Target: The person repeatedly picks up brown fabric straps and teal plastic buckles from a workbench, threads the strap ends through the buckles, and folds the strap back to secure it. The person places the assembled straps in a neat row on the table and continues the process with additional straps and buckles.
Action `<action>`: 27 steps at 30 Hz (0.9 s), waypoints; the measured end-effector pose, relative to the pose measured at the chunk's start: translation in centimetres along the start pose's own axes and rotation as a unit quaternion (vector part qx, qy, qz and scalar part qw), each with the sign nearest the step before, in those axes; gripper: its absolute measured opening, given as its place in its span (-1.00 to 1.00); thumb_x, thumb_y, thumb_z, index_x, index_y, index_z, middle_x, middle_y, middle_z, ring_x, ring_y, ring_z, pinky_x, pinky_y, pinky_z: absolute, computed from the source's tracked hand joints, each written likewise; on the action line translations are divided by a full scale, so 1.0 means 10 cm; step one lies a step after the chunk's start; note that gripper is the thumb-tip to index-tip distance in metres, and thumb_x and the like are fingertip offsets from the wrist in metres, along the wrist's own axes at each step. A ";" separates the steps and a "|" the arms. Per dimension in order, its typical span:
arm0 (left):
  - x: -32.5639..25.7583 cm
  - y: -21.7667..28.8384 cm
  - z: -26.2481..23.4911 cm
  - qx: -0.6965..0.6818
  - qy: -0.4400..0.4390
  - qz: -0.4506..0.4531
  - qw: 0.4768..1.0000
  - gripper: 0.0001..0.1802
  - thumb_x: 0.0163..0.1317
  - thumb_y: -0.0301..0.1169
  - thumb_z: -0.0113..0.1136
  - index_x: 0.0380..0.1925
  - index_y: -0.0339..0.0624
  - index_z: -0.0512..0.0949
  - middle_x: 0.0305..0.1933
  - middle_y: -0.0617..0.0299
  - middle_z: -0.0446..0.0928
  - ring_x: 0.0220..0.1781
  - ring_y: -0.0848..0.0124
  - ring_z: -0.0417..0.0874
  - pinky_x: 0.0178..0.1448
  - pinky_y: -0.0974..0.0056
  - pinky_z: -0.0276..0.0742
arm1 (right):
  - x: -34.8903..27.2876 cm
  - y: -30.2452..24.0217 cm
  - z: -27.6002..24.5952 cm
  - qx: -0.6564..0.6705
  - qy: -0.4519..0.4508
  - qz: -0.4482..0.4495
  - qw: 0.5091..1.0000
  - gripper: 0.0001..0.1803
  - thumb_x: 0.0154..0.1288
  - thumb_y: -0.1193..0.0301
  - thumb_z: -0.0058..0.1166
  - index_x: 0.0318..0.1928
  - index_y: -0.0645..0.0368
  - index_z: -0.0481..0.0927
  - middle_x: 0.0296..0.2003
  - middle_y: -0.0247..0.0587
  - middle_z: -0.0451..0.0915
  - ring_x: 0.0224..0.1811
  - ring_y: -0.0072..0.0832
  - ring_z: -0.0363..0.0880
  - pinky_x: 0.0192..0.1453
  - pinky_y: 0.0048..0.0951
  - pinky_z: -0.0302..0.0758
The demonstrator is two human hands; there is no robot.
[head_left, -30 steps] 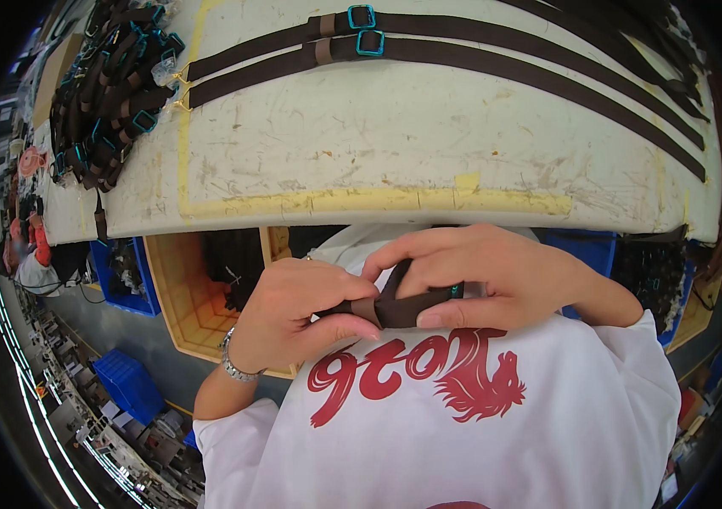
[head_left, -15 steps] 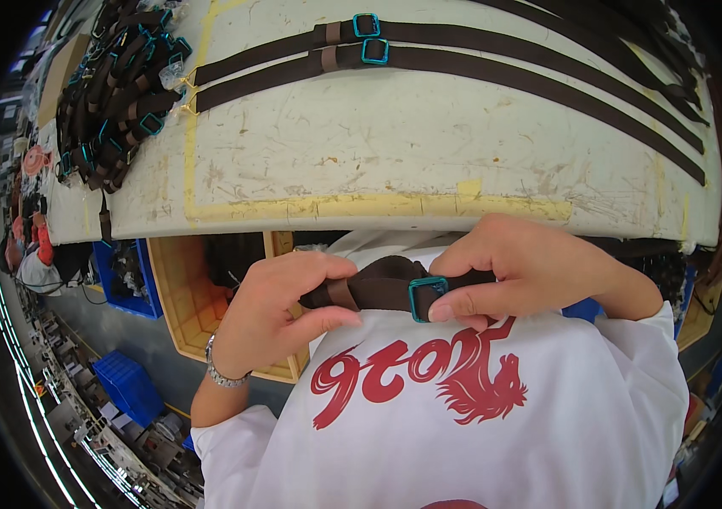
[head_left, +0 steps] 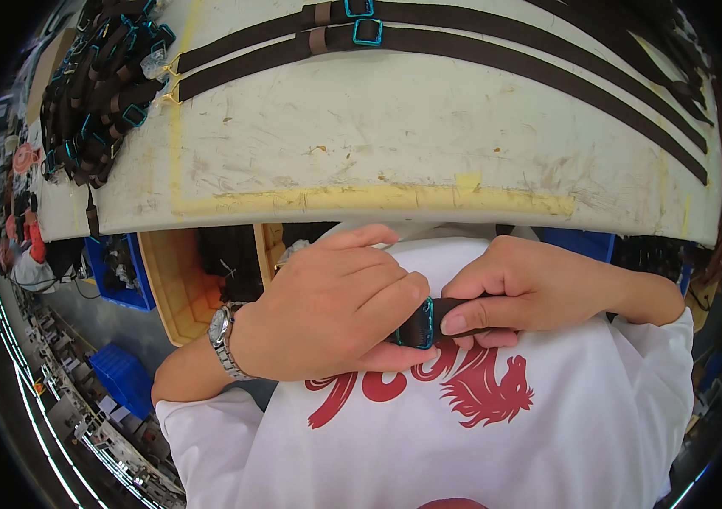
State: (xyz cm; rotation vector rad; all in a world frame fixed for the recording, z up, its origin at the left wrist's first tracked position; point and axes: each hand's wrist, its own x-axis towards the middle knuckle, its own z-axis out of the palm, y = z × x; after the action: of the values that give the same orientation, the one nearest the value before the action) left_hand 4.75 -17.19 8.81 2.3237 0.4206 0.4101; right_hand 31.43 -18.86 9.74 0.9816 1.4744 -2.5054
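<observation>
Close to my shirt I hold a dark brown webbing strap [head_left: 456, 312] fitted with a blue-green metal slide buckle [head_left: 428, 324]. My left hand [head_left: 344, 301] is closed around the buckle's left side, its fingers covering much of the strap there. My right hand [head_left: 505, 293] pinches the strap just right of the buckle, thumb on top. The brown keeper loop is hidden behind my left hand. Across the far side of the table lie two similar straps [head_left: 480, 55], each with a buckle [head_left: 368, 32] and a brown loop.
The worn white table [head_left: 335, 127] has yellow tape along its near edge. A heap of buckled straps [head_left: 93, 102] sits at its left end, with more straps [head_left: 615, 42] far right. Below are a wooden crate [head_left: 172, 288] and blue bins [head_left: 121, 373].
My left hand has moved right along the strap and closed over the buckle's left side. My right hand has shifted slightly right of the buckle, still pinching the strap.
</observation>
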 end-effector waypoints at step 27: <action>-0.47 0.02 -0.18 -0.154 -0.041 -0.169 0.973 -0.65 0.20 -0.15 0.60 -0.23 -0.15 0.72 -0.49 0.21 0.56 -0.52 0.17 0.56 -0.43 0.15 0.41 | 0.03 0.16 0.20 -0.314 0.179 -0.222 0.906 -0.62 0.52 0.24 0.33 -0.35 0.19 0.51 -0.62 -0.07 0.47 -0.57 0.00 0.51 -0.46 -0.06 0.38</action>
State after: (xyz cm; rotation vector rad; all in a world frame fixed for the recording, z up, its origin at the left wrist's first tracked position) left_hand -0.17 -18.15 9.35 1.9154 0.6505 0.1962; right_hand 30.84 -21.25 9.03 1.0920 2.6428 -1.8559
